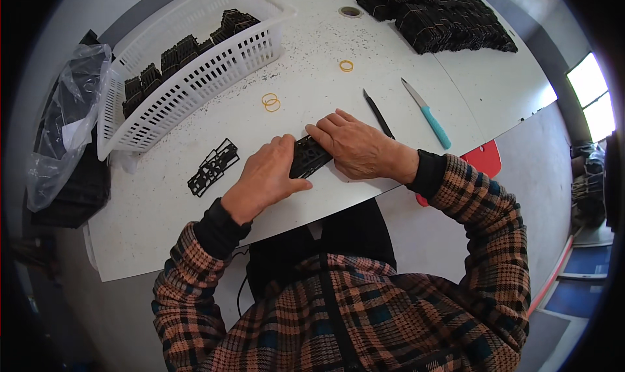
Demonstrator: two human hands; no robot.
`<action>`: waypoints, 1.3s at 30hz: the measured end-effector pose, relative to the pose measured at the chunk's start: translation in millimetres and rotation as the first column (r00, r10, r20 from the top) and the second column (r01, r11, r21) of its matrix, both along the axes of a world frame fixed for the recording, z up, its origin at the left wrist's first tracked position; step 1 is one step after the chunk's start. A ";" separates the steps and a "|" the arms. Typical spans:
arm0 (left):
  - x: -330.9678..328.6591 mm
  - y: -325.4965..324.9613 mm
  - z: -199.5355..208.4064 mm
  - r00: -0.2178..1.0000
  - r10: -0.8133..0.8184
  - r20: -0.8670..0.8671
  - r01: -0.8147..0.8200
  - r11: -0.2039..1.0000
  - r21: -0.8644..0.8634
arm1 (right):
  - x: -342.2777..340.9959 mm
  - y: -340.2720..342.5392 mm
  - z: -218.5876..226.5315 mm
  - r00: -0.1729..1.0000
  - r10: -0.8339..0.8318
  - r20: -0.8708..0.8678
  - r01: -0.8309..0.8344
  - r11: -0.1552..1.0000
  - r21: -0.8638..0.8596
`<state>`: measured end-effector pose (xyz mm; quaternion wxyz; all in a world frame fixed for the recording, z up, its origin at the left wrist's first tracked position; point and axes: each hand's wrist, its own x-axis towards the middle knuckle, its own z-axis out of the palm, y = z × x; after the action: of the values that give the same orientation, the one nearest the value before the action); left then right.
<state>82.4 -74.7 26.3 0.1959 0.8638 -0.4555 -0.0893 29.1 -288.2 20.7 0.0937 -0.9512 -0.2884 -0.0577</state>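
Between my hands is a stack of black openwork plastic frames point(310, 156), held just over the white table near its front edge. My left hand point(268, 173) grips the left end, thumb along the near side. My right hand point(355, 144) closes around the right end, fingers over the far side. Left of my left hand, a few loose black frames point(213, 167) lie overlapping on the table. Beyond my hands are two yellow rubber bands point(271, 102), with more yellow bands point(346, 66) farther off. A black-handled tool point(378, 113) and a turquoise-handled knife point(430, 115) lie beyond my right hand.
A white perforated basket point(195, 79) with bundled black parts stands at the far left. Large banded piles of black parts point(436, 20) cover the far right. Dark crumbs are scattered over the white table point(163, 242). A red stool point(483, 160) sits beside the table's right front edge.
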 end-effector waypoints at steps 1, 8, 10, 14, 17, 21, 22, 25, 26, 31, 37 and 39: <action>-4.9 0.5 0.6 0.999 0.042 0.008 -0.043 0.998 0.046 | 0.4 -0.6 0.6 1.000 0.000 -0.008 -0.001 1.000 -0.004; -10.6 -1.2 -2.3 0.990 0.133 0.052 -0.141 0.973 0.183 | 1.4 -0.6 1.8 0.999 0.025 -0.035 -0.024 0.999 0.025; -9.9 -1.6 -2.5 0.992 0.126 0.030 -0.130 0.974 0.187 | 2.7 -1.3 1.6 0.999 0.033 -0.038 -0.032 0.999 0.034; -10.7 -2.9 -2.2 0.991 0.134 0.002 -0.132 0.973 0.187 | 4.7 -3.4 1.9 0.997 0.046 -0.062 -0.045 0.999 0.027; -13.8 -4.5 -1.0 0.988 0.152 -0.011 -0.148 0.971 0.188 | 5.7 -3.9 5.1 0.994 0.047 -0.100 -0.048 0.999 -0.009; -13.9 -4.2 -1.6 0.984 0.175 -0.036 -0.165 0.966 0.198 | 4.4 -1.7 -0.4 0.997 0.045 -0.063 -0.044 0.999 0.016; -12.9 -3.8 -2.3 0.983 0.179 -0.049 -0.166 0.965 0.203 | 4.8 -1.5 -1.8 0.996 0.044 -0.071 -0.043 0.999 0.016; -11.2 -2.7 -3.9 0.981 0.180 -0.073 -0.162 0.967 0.195 | 5.8 0.3 -5.3 0.998 0.039 -0.053 -0.037 0.999 0.028; -11.5 -2.3 -4.5 0.981 0.177 -0.075 -0.161 0.970 0.181 | 5.3 0.4 -5.5 0.997 0.040 -0.063 -0.038 0.999 0.030; -9.9 -5.2 -5.7 0.986 0.160 -0.048 -0.154 0.981 0.119 | 6.9 -0.7 -1.4 0.998 0.013 -0.061 -0.013 1.000 0.011; -10.6 -0.8 -7.7 0.988 0.150 -0.037 -0.145 0.983 0.109 | 1.4 1.1 2.1 0.998 0.053 0.041 -0.053 0.999 -0.013; -12.0 -2.9 -2.8 0.984 0.159 -0.074 -0.146 0.976 0.160 | 0.5 1.0 3.3 0.996 0.055 0.063 -0.053 0.998 -0.022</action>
<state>70.4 -77.6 23.6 0.1544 0.9041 -0.3706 -0.1462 29.6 -287.1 24.0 0.0763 -0.9416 -0.3174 -0.0826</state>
